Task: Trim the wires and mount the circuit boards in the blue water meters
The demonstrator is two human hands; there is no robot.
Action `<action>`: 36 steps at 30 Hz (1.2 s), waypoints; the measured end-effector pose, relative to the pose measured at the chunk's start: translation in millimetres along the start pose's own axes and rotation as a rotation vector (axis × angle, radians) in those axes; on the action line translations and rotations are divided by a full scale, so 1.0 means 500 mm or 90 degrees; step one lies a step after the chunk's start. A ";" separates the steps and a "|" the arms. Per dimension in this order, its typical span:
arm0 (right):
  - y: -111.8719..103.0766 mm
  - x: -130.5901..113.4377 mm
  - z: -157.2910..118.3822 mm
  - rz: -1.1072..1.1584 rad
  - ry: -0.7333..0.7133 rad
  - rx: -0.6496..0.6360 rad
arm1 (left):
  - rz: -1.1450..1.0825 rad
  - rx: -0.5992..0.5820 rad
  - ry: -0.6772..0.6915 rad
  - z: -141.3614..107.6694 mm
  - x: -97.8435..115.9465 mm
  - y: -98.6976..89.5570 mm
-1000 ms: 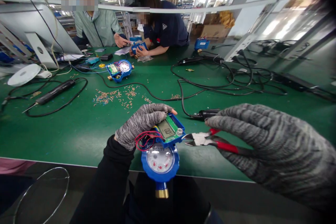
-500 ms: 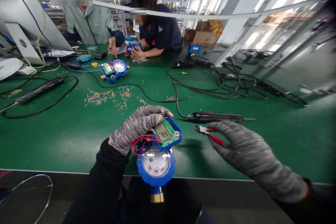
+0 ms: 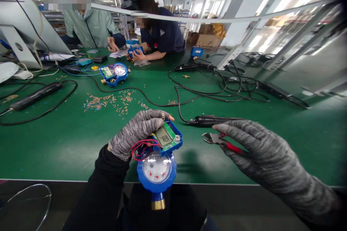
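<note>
Blue meter [image 3: 156, 170] sits just right of the left hand [image 3: 137, 130], which grasps its display housing [image 3: 168, 138]; the right hand [image 3: 255, 148] holds red-handled cutters [image 3: 217, 138], with a black corded tool [image 3: 209, 120] lying just beyond that hand

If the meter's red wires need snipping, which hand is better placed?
Right hand, most likely: it holds the pliers, clear of the meter. The left hand is busy holding the meter beside its display, near the red wires.

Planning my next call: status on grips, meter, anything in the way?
Left grip on blue meter. Right grip holding red-handled cutters, apart from meter. Black corded tool beyond cutters, apparently not blocking.
</note>
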State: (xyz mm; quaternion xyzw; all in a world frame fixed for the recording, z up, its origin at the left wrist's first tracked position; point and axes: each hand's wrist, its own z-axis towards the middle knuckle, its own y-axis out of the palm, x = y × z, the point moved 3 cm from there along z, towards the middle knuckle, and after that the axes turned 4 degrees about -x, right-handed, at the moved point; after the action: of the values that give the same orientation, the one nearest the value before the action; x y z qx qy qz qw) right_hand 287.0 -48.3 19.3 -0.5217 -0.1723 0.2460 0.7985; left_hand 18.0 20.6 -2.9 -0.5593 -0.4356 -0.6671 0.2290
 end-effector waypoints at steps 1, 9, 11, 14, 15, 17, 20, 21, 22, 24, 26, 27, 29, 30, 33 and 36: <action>-0.013 -0.016 0.014 0.001 -0.022 0.001 | -0.004 0.001 -0.002 0.000 0.001 0.001; -0.064 -0.097 0.130 -0.069 -0.200 -0.021 | 0.008 -0.004 -0.005 0.002 0.005 0.004; -0.064 -0.104 0.146 -0.099 -0.218 -0.016 | 0.005 -0.011 0.001 0.001 0.002 0.002; -0.064 -0.109 0.158 -0.123 -0.227 -0.035 | -0.007 -0.022 0.007 0.001 -0.005 -0.003; -0.065 -0.109 0.160 -0.126 -0.228 -0.044 | -0.009 -0.028 0.007 0.001 -0.007 -0.005; -0.067 -0.109 0.162 -0.131 -0.232 -0.055 | -0.008 -0.034 0.007 0.002 -0.009 -0.008; -0.069 -0.108 0.164 -0.135 -0.236 -0.059 | 0.003 -0.030 0.004 0.004 -0.009 -0.008; -0.069 -0.107 0.165 -0.135 -0.236 -0.062 | 0.005 -0.029 0.003 0.004 -0.009 -0.008; -0.069 -0.107 0.166 -0.133 -0.234 -0.068 | 0.005 -0.030 0.002 0.005 -0.009 -0.008; -0.069 -0.107 0.169 -0.131 -0.237 -0.079 | 0.002 -0.033 0.004 0.004 -0.008 -0.007; -0.069 -0.108 0.172 -0.133 -0.242 -0.086 | -0.001 -0.038 0.008 0.004 -0.009 -0.007; -0.069 -0.108 0.174 -0.134 -0.245 -0.085 | 0.000 -0.040 0.008 0.003 -0.009 -0.007; -0.071 -0.109 0.177 -0.136 -0.250 -0.083 | 0.009 -0.044 0.010 0.001 -0.009 -0.007; -0.071 -0.110 0.178 -0.135 -0.250 -0.083 | 0.012 -0.045 0.011 0.001 -0.009 -0.007; -0.074 -0.113 0.180 -0.141 -0.255 -0.085 | 0.012 -0.043 0.011 -0.001 -0.009 -0.006; -0.076 -0.116 0.181 -0.153 -0.262 -0.075 | 0.002 -0.040 0.004 -0.002 -0.010 -0.004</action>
State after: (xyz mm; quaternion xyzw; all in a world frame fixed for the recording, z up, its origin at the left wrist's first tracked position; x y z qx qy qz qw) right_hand 199.5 -26.3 89.0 -0.4821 -0.4061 0.2395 0.7385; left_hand 17.2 20.1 -8.2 -0.5646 -0.4128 -0.6820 0.2139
